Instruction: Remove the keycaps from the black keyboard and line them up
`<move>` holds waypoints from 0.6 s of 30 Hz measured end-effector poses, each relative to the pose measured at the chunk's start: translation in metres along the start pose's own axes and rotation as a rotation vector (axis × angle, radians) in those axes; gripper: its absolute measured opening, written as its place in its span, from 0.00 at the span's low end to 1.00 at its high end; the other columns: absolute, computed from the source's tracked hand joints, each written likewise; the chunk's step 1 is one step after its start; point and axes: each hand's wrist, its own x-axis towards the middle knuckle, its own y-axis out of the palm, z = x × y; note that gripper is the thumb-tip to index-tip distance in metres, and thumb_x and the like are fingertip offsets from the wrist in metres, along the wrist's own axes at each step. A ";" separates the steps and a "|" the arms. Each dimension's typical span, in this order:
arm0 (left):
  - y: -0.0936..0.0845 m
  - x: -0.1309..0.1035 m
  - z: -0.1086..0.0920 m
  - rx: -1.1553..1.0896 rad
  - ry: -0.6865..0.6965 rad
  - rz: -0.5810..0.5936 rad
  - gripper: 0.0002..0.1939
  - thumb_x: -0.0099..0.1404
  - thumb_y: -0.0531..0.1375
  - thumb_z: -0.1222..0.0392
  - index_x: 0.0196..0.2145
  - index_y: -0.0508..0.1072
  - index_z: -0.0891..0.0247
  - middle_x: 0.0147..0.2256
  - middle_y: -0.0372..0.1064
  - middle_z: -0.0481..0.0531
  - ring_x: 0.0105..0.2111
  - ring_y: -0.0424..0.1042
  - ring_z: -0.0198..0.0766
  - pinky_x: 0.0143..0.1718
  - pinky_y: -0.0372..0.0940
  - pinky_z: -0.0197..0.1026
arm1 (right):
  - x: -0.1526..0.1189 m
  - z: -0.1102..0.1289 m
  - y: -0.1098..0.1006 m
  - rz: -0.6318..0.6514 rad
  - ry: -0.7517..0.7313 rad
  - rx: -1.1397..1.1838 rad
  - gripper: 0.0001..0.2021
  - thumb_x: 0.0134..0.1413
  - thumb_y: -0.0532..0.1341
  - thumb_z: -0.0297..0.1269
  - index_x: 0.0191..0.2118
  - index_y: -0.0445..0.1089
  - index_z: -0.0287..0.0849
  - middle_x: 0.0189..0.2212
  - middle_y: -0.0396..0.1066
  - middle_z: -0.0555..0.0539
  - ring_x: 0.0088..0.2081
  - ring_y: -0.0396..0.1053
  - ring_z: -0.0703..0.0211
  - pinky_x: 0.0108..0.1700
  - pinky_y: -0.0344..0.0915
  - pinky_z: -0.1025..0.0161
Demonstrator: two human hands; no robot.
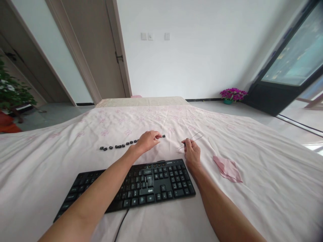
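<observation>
A black keyboard [163,183] lies at a slant on the pale floral cloth, partly under my left forearm. Beyond it runs a row of small black keycaps [123,146]. Over the right part of that row is my left hand [148,140], its fingers bent together; whatever is between them is too small to make out. One keycap [164,136] lies just right of its fingertips. Above the keyboard's right end, my right hand [192,150] pinches a thin wire tool [197,135], whose wires stick out on both sides of the fingers.
A folded pink cloth [228,168] lies right of my right hand. The keyboard's cable [121,224] runs toward me. Past the covered surface [151,117] are a white wall, doors, a pot of purple flowers [233,94] and a green plant [13,89].
</observation>
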 end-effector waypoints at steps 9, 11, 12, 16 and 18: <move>-0.015 -0.101 -0.027 -0.180 -0.088 -0.031 0.09 0.60 0.59 0.63 0.37 0.78 0.58 0.35 0.77 0.47 0.34 0.73 0.36 0.38 0.65 0.36 | -0.042 0.073 0.020 0.366 -0.159 -0.167 0.15 0.58 0.57 0.48 0.33 0.72 0.42 0.18 0.60 0.54 0.21 0.56 0.64 0.24 0.54 0.67; -0.010 -0.109 -0.025 -0.236 -0.110 -0.056 0.09 0.60 0.59 0.63 0.36 0.78 0.58 0.34 0.76 0.47 0.34 0.73 0.36 0.37 0.65 0.36 | -0.057 0.080 0.026 0.495 -0.221 -0.227 0.13 0.59 0.56 0.46 0.33 0.72 0.43 0.22 0.66 0.51 0.25 0.62 0.62 0.28 0.58 0.66; -0.008 -0.111 -0.024 -0.261 -0.117 -0.072 0.09 0.60 0.59 0.63 0.36 0.78 0.58 0.34 0.76 0.47 0.34 0.73 0.35 0.37 0.65 0.36 | -0.063 0.081 0.029 0.558 -0.249 -0.251 0.13 0.59 0.56 0.44 0.32 0.72 0.43 0.24 0.69 0.50 0.27 0.64 0.61 0.30 0.60 0.66; -0.002 -0.116 -0.015 -0.326 -0.134 -0.106 0.09 0.60 0.58 0.65 0.35 0.78 0.59 0.35 0.76 0.48 0.35 0.73 0.35 0.36 0.65 0.35 | -0.075 0.072 0.034 0.710 -0.316 -0.313 0.11 0.61 0.55 0.40 0.33 0.72 0.44 0.29 0.72 0.50 0.33 0.69 0.59 0.37 0.63 0.64; -0.001 -0.118 -0.011 -0.360 -0.143 -0.104 0.08 0.60 0.58 0.64 0.34 0.78 0.60 0.35 0.76 0.48 0.34 0.73 0.35 0.36 0.65 0.35 | -0.077 0.066 0.034 0.716 -0.331 -0.329 0.11 0.61 0.54 0.40 0.33 0.72 0.44 0.29 0.72 0.50 0.33 0.69 0.58 0.38 0.63 0.64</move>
